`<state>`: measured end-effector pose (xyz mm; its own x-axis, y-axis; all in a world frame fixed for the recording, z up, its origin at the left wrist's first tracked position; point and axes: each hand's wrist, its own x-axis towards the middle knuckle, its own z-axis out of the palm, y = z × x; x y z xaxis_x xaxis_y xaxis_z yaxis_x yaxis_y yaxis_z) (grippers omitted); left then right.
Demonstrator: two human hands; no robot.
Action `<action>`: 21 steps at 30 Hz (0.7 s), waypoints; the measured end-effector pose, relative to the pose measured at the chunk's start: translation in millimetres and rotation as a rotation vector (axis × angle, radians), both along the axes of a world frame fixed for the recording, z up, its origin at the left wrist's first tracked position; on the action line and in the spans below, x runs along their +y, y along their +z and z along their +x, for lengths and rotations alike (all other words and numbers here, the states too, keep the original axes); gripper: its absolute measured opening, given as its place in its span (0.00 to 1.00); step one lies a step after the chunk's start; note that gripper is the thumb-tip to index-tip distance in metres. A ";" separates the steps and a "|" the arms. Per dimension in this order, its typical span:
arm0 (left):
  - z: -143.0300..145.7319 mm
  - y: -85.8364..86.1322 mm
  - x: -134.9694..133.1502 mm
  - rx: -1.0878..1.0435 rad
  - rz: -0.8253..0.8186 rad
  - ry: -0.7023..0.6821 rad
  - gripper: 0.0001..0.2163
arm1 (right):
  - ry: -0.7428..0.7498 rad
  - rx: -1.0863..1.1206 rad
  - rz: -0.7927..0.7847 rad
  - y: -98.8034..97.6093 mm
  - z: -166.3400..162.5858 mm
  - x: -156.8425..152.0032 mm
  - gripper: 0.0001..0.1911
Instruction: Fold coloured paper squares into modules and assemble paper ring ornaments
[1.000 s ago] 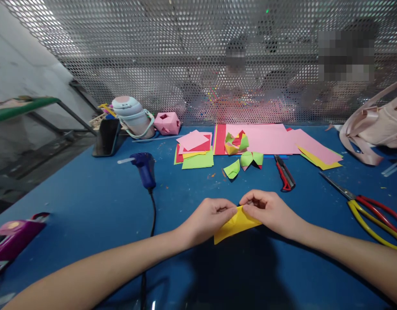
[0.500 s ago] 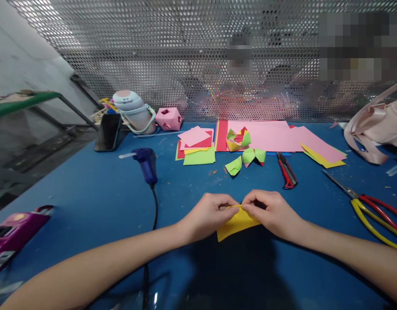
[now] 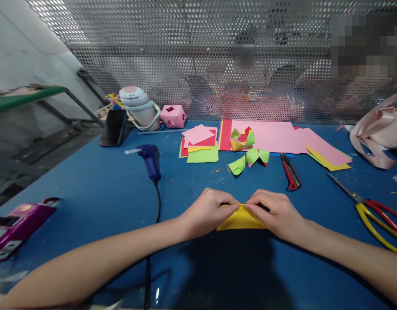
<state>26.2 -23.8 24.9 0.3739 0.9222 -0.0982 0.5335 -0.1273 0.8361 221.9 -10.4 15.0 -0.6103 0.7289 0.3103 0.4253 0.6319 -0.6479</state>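
A sheet of yellow paper is held up just over the blue table, folded along its top edge. My left hand pinches that edge between thumb and fingers on the left. On the right, my right hand pinches the same edge, its fingertips close to the left ones. Beyond the hands lie a folded green paper piece, a joined green and pink folded piece and a multicoloured folded paper ring.
A blue glue gun with its cable lies left, near a purple power strip. Stacked coloured papers, a red utility knife and scissors surround the work area. A phone and bottle stand behind.
The yellow paper's lower edge has swung from slanted to nearly level. Both hands keep pinching its top edge, the fingertips slightly further apart. The view has shifted a little.
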 end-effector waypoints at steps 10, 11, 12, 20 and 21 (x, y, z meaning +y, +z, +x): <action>-18.1 18.6 12.0 0.108 -0.087 -0.104 0.11 | -0.067 0.036 -0.077 1.3 4.2 8.3 0.09; -17.6 20.1 11.8 0.098 -0.104 -0.098 0.11 | -0.063 0.034 -0.077 1.3 3.8 8.6 0.09; -16.3 21.0 11.4 0.080 -0.116 -0.087 0.12 | -0.053 0.027 -0.075 1.5 3.1 8.5 0.09; 1.8 7.4 3.0 0.097 0.071 -0.138 0.05 | 0.023 0.020 -0.114 10.0 -5.5 -2.0 0.10; 2.4 4.5 2.5 0.082 0.067 -0.110 0.06 | 0.005 0.016 -0.127 10.8 -5.6 -3.0 0.09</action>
<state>28.6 -21.3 29.4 0.4665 0.8816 -0.0725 0.5796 -0.2427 0.7779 216.3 -13.4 25.9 -0.6100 0.7595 0.2258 0.4110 0.5469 -0.7294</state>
